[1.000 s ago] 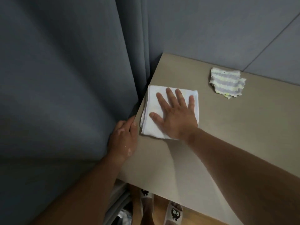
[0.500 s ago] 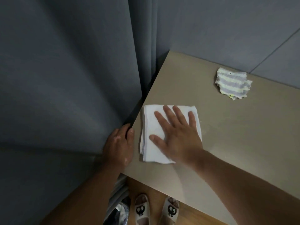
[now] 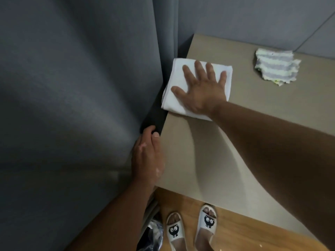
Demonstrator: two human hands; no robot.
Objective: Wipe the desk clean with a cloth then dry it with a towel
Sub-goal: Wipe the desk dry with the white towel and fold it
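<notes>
Right hand (image 3: 203, 93): fingers spread flat, pressing the towel (image 3: 178, 84) beneath them.
Left hand (image 3: 147, 156): fingers together against the desk (image 3: 208, 160) edge.
Cloth (image 3: 276, 67): well beyond the fingertips.

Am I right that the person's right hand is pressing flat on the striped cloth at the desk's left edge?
Not quite: the head view shows the right hand flat on the folded white towel; the crumpled grey-and-yellow striped cloth lies untouched further right.

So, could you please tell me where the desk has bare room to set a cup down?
The widest free patch on the desk lies right of the white towel and below the striped cloth. The near left corner is bare too, bordered by the left hand and the right forearm. The left edge is crowded: the right hand presses on the towel.
</notes>
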